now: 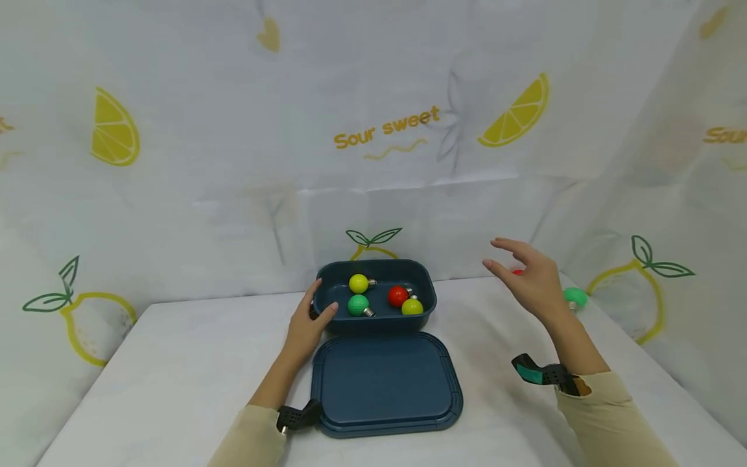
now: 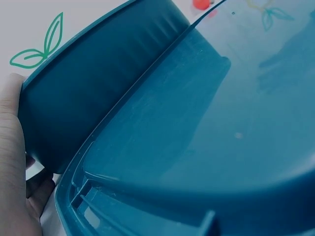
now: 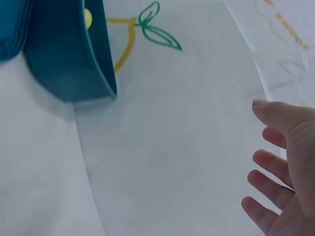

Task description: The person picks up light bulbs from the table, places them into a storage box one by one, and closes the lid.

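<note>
A dark blue plastic box (image 1: pixel 373 326) stands at the middle back of the table. Inside it lie a green bulb (image 1: pixel 358 305), a red bulb (image 1: pixel 398 296) and two yellow bulbs (image 1: pixel 412 307). My left hand (image 1: pixel 305 327) grips the box's left end, thumb at the rim and fingers along the outside. In the left wrist view, that hand (image 2: pixel 15 162) shows at the wall of the box (image 2: pixel 98 83). Raised to the right of the box, my right hand (image 1: pixel 533 282) has its thumb and fingers spread with nothing between them.
A dark blue lid (image 1: pixel 388 383) lies flat in front of the box. At the table's right side sits another green bulb (image 1: pixel 575 297), and a red thing (image 1: pixel 517 272) is partly hidden behind the right hand. A white printed cloth (image 1: pixel 233 130) hangs behind the table.
</note>
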A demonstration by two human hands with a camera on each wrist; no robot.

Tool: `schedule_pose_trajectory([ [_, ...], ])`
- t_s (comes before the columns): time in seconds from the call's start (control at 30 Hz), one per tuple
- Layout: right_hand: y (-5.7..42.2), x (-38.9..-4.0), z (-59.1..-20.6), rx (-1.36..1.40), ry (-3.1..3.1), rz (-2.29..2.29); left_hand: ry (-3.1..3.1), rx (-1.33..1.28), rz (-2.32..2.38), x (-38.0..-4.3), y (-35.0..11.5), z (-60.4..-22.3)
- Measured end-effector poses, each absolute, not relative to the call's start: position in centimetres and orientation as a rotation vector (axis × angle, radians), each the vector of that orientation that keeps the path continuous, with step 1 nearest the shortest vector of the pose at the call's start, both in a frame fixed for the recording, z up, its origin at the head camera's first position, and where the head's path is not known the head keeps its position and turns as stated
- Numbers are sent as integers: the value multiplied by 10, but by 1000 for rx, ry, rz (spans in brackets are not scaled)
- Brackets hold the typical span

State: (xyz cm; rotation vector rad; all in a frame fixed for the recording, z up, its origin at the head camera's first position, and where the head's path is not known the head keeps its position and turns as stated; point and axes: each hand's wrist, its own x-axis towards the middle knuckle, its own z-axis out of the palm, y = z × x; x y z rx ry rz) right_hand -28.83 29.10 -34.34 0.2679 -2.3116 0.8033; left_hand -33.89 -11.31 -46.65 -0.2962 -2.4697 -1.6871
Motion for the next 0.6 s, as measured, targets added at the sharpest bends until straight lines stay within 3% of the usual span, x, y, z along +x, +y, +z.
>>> schedule_pose_trajectory([
  [0.6, 371, -280, -379, -219, -2191, 850, -2477, -304, -1672, -338, -114, -468],
])
